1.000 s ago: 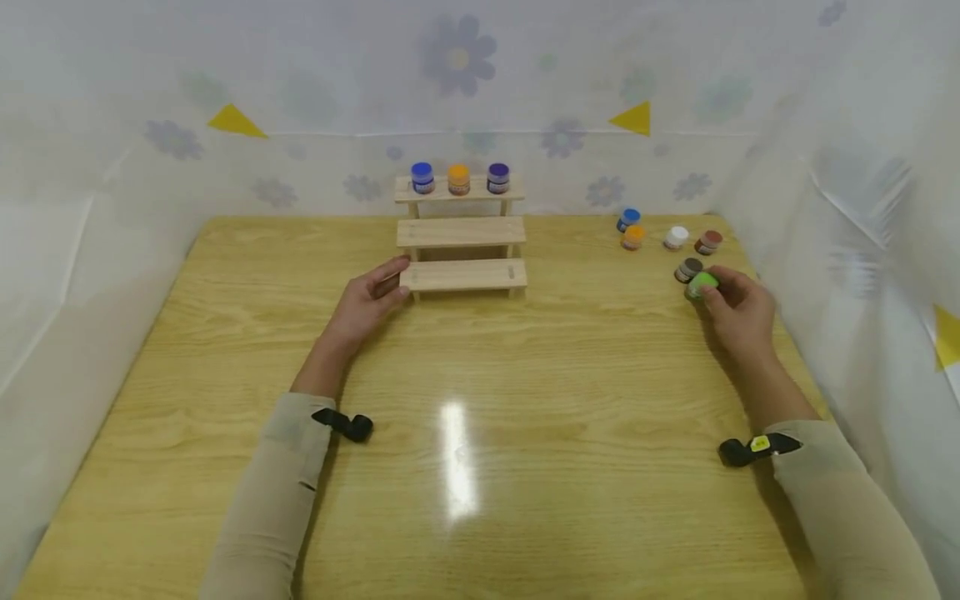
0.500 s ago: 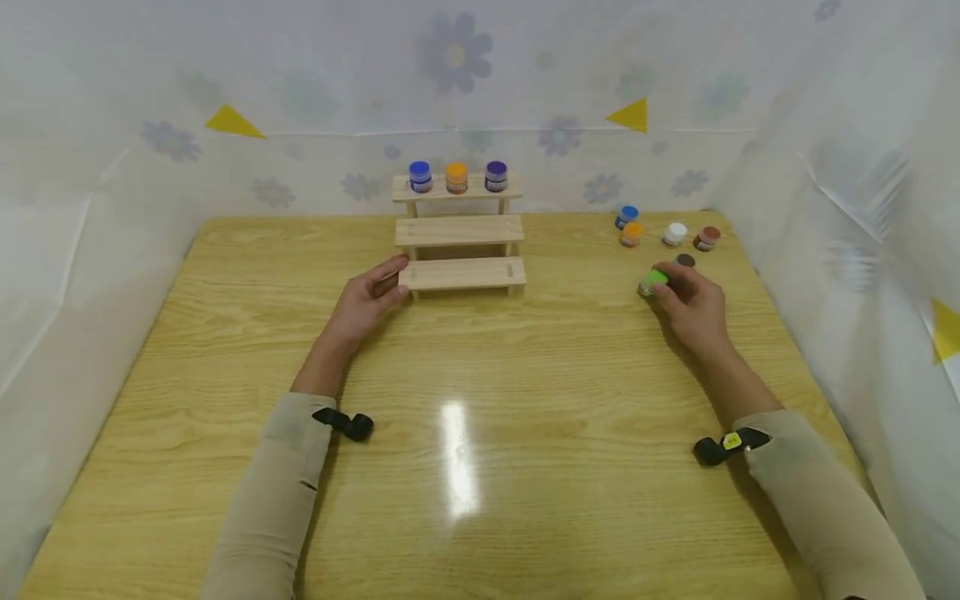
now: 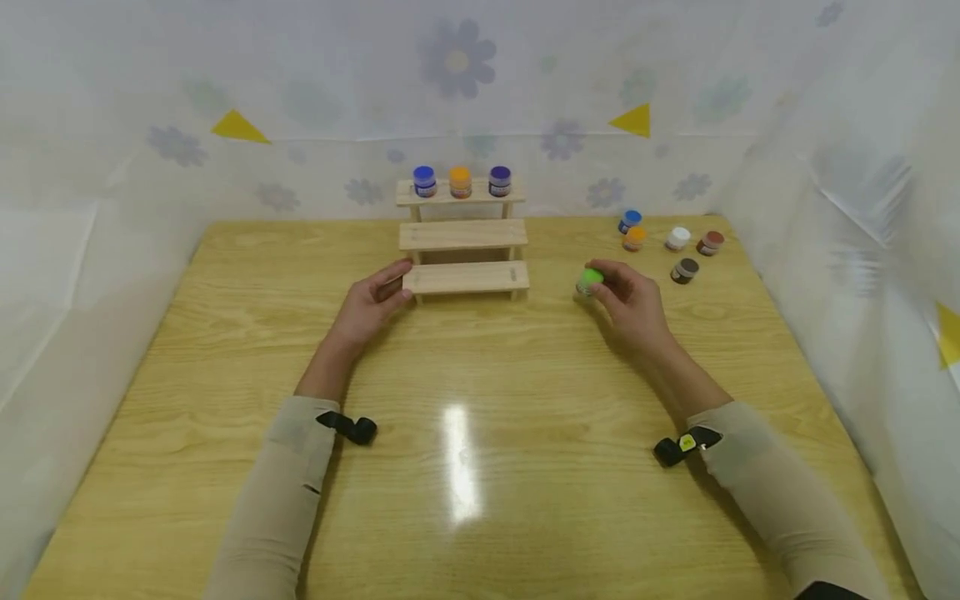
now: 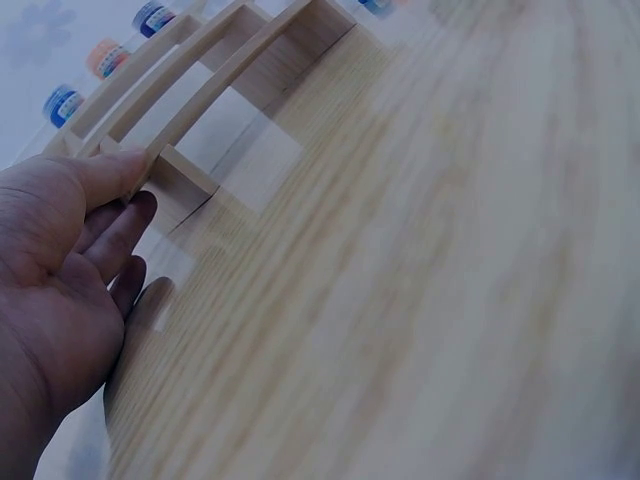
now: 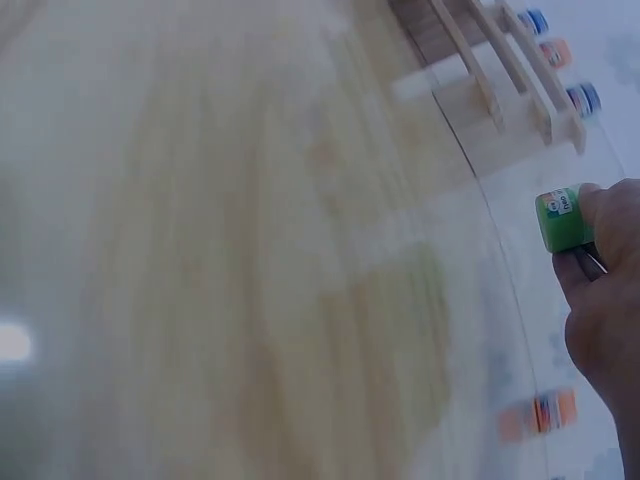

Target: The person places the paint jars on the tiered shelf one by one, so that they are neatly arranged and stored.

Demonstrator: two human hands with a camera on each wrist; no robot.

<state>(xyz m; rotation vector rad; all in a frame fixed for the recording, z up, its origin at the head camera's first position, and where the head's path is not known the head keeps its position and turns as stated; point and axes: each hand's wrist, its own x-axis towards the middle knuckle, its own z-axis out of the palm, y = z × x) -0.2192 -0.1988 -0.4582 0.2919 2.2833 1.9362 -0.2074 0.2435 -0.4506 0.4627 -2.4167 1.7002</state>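
Observation:
A three-step wooden rack (image 3: 463, 236) stands at the back of the table, with a blue jar (image 3: 424, 182), an orange jar (image 3: 460, 182) and a dark purple jar (image 3: 499, 181) on its top step. My left hand (image 3: 365, 310) holds the left end of the lowest step; in the left wrist view the thumb lies on the wood (image 4: 180, 120). My right hand (image 3: 636, 307) pinches a green-lidded jar (image 3: 588, 282) between thumb and fingers, to the right of the rack. In the right wrist view the green jar (image 5: 564, 220) is tilted, its label partly showing.
At the back right of the table (image 3: 525, 467) stand a blue jar (image 3: 630, 222), an orange jar (image 3: 634, 239), a white jar (image 3: 677, 239), a brown-red jar (image 3: 710, 243) and a black jar (image 3: 685, 271). A white flowered sheet (image 3: 330, 100) hangs behind.
My right hand has moved left with the green jar, away from the black jar and towards the rack. My left hand has stayed at the rack's lowest step.

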